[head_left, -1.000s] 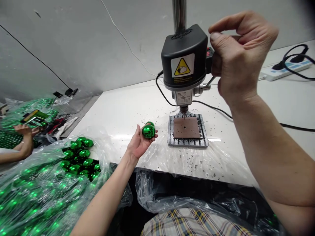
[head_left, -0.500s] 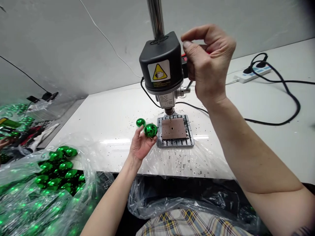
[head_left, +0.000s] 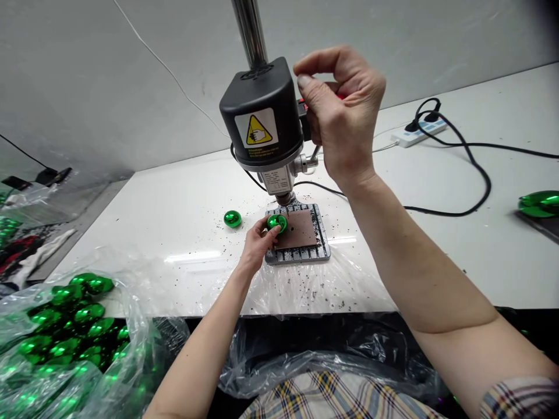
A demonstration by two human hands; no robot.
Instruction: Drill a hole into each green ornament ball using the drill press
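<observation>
My left hand (head_left: 254, 245) grips a shiny green ball (head_left: 276, 223) between thumb and fingers, over the left part of a brown board (head_left: 302, 230) with a small dark hole. That board lies on the slotted metal base (head_left: 322, 251) of a small drill press (head_left: 257, 119). The chuck and thin bit point down just above the board, close to the ball. Beside the press's black housing, my right hand (head_left: 345, 107) is closed around the feed handle, mostly hidden by my fingers; a bit of red shows. Another green ball (head_left: 232, 219) rests on the white table left of the base.
A clear plastic bag (head_left: 140, 326) at the lower left holds several green balls (head_left: 72, 317). Dark shavings are scattered over the table (head_left: 183, 233). A black cable runs to a power strip (head_left: 417, 134) at the right. Part of a green object (head_left: 539, 203) shows at the right edge.
My left hand has brought the green ball from beside the base to over the board and turned it. My right hand stays at the handle. The view has shifted right.
</observation>
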